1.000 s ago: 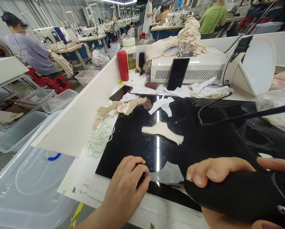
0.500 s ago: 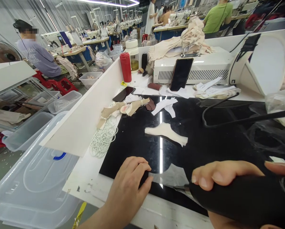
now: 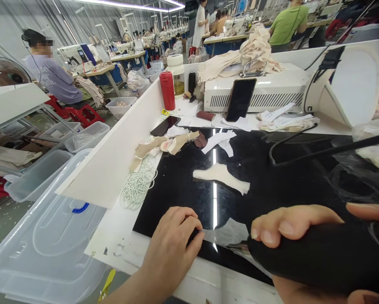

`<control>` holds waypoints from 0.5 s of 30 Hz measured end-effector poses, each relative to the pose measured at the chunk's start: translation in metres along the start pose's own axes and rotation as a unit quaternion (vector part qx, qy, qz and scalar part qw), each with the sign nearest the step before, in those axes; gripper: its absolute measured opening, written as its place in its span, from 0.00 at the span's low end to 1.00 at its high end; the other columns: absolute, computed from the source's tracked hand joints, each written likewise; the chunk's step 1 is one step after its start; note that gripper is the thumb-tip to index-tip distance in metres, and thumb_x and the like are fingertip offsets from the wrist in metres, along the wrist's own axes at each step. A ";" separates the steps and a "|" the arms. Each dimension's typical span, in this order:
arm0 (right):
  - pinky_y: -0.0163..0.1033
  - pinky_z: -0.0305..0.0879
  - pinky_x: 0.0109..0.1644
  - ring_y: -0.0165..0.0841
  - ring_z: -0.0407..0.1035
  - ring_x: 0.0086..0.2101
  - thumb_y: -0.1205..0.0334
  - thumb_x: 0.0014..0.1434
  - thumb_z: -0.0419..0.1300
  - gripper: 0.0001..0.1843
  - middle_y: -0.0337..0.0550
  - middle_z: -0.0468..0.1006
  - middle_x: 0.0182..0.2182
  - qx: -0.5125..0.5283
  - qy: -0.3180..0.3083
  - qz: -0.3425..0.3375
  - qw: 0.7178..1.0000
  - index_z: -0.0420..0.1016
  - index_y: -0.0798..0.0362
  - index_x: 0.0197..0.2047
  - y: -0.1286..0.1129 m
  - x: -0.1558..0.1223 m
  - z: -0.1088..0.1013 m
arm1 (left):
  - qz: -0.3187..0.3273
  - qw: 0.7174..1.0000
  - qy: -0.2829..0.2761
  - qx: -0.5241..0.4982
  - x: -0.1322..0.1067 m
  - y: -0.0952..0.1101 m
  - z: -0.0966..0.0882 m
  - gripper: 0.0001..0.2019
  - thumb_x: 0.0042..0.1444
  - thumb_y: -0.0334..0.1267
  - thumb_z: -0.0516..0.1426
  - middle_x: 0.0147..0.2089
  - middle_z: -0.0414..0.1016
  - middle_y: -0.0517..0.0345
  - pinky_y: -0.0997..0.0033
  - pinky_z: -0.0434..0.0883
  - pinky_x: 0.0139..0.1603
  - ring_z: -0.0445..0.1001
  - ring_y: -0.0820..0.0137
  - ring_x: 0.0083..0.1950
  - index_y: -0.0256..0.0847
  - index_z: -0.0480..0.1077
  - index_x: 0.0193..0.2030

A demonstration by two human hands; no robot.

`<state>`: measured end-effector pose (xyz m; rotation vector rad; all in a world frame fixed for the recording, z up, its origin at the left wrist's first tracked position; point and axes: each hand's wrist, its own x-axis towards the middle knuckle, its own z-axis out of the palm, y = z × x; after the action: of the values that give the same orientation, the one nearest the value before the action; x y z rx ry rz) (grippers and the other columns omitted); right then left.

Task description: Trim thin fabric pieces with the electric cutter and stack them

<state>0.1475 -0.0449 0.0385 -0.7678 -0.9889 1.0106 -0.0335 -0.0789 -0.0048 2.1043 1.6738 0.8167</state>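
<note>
My left hand (image 3: pixel 173 247) rests at the near edge of a glossy black work plate (image 3: pixel 176 185), its fingertips curled down onto a thin translucent piece (image 3: pixel 230 233) lying there. My right hand (image 3: pixel 295 228) is wrapped round the thick black handle of a tool (image 3: pixel 322 257) whose metal tip points at that piece. A cream fabric cut-out (image 3: pixel 221 175) lies flat in the middle of the plate, apart from both hands.
White rubber bands (image 3: pixel 137 185) and beige fabric bundles (image 3: pixel 164 145) lie left of the plate. A red bottle (image 3: pixel 167 90), two phones (image 3: pixel 240 99), a white machine box (image 3: pixel 265 86) and a lamp (image 3: pixel 344 84) stand behind. Clear plastic bins (image 3: pixel 46 236) sit at left. People work at tables beyond.
The view has shifted slightly. My right hand with the tool has edged a little towards the translucent piece; my left hand stays pressed on it.
</note>
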 end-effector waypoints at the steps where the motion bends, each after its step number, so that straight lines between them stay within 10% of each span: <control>1: 0.43 0.71 0.32 0.35 0.66 0.27 0.40 0.56 0.70 0.27 0.32 0.72 0.30 0.025 -0.003 -0.001 1.000 0.68 0.33 0.55 -0.002 0.002 0.002 | 0.000 1.000 -0.002 -0.001 0.000 0.000 0.000 0.06 0.65 0.26 0.58 0.48 0.74 0.58 0.62 0.73 0.52 0.73 0.65 0.50 0.43 0.70 0.42; 15: 0.44 0.78 0.34 0.36 0.74 0.28 0.49 0.55 0.74 0.25 0.35 0.78 0.32 0.069 -0.106 0.004 0.992 0.73 0.38 0.53 0.008 0.014 0.022 | -0.018 0.999 -0.009 -0.027 0.002 0.000 -0.001 0.07 0.64 0.28 0.63 0.47 0.74 0.60 0.61 0.70 0.50 0.72 0.65 0.48 0.43 0.70 0.41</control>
<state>0.1273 -0.0274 0.0441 -0.5587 -1.0847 1.1715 -0.0339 -0.0766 -0.0040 2.0333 1.6562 0.8211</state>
